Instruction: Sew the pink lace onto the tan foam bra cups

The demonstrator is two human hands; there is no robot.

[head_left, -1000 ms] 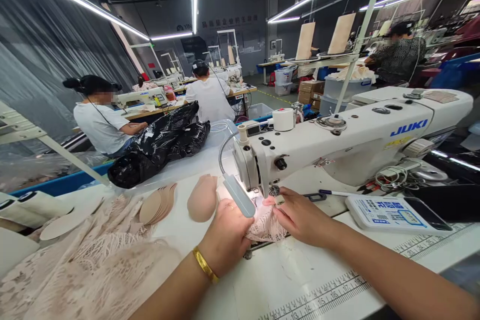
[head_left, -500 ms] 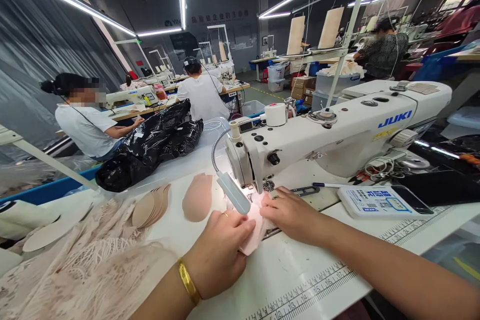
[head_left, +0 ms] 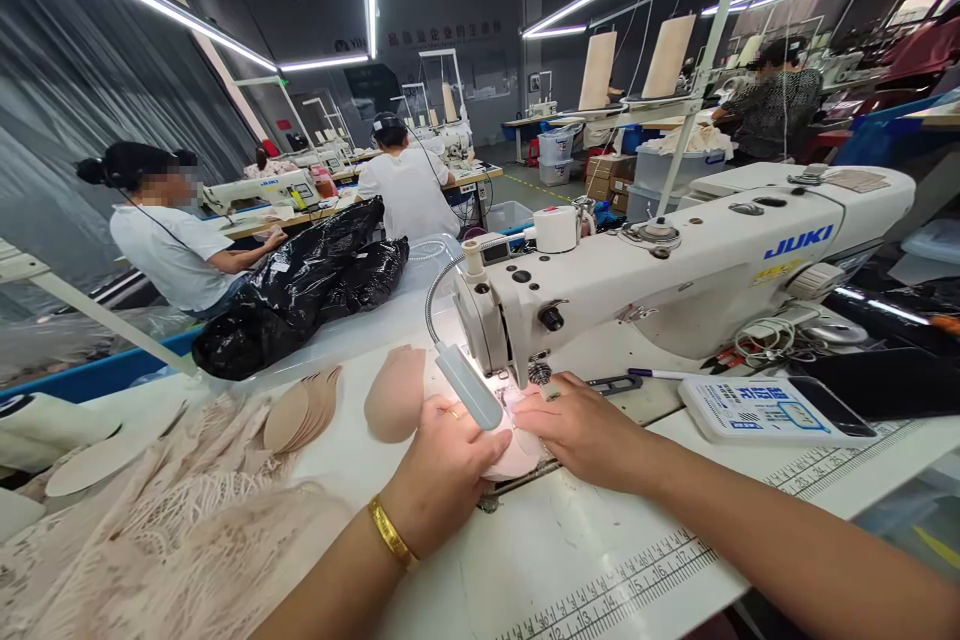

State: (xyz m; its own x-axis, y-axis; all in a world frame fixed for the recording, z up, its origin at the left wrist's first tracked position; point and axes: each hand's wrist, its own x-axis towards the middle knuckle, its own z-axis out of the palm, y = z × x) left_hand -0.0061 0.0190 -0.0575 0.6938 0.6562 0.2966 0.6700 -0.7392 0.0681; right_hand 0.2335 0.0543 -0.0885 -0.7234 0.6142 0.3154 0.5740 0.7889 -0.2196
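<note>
While both hands, left hand (head_left: 442, 465) and right hand (head_left: 577, 425), press a pink fabric piece (head_left: 517, 455) flat under the sewing machine (head_left: 675, 270), its lamp (head_left: 469, 385) hides the needle. Beige cups (head_left: 394, 395) lie left of the machine

The lamp head (head_left: 469, 386) hides the needle from view.

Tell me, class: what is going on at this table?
A person sits at a white sewing machine. Both hands press a small pink pad flat under the needle, the left hand on its near side, the right hand beside it. A lamp lights the spot. More pads and lace lie to the left. Other people sew behind.
</note>
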